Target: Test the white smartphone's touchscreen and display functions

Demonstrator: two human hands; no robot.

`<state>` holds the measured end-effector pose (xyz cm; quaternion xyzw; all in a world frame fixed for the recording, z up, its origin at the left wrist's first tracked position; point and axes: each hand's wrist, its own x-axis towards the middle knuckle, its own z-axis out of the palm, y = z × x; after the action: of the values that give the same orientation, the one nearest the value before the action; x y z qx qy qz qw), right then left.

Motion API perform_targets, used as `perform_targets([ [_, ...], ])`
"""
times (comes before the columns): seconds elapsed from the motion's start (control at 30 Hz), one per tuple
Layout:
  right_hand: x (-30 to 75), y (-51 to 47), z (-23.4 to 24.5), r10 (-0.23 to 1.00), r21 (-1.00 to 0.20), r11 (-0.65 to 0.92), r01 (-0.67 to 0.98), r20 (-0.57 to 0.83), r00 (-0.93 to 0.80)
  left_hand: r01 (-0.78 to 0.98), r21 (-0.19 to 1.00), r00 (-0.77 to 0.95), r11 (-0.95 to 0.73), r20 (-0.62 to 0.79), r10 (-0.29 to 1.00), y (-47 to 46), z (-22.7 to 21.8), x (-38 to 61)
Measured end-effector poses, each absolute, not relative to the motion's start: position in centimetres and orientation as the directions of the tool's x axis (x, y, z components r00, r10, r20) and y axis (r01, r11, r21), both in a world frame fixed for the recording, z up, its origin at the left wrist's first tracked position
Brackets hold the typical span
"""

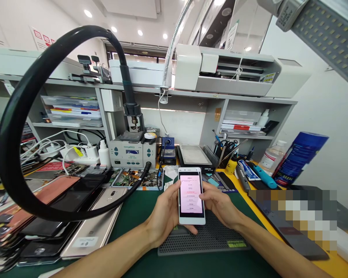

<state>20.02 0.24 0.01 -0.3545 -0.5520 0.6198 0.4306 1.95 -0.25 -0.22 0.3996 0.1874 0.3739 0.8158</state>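
Observation:
A white smartphone [191,221] stands nearly upright in my grasp in the middle of the view, its screen lit pink with lines of text too small to read. My left hand [166,210] is closed around its left edge and back, with a fingertip showing below the phone. On the right edge, my right hand [217,200] also grips the phone, its thumb over the side of the screen. The fingers behind the phone are hidden. Under both hands lies a dark perforated mat [203,241] on the green work surface [133,224].
Piled phones [89,231] fill the left side. A thick black hose [5,127] loops from the hot-air station [132,152] across the left. Behind are a tray of circuit boards [127,179] and a flat heating plate [195,154]. Bottles and a blue can [300,158] stand right.

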Motion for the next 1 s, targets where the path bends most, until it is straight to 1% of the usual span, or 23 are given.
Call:
perform_targets([
  [0.47, 19.92, 0.11, 0.28, 0.923, -0.992, -0.019, -0.125, 0.031, -0.384, -0.457, 0.797, 0.648, 0.395, -0.006, 0.762, -0.24, -0.2, 1.93],
  [1.0, 20.03, 0.2, 0.07, 0.922, -0.992, 0.006, -0.13, 0.055, -0.384, -0.448, 0.802, 0.647, 0.396, -0.015, 0.762, -0.31, -0.1, 1.95],
])
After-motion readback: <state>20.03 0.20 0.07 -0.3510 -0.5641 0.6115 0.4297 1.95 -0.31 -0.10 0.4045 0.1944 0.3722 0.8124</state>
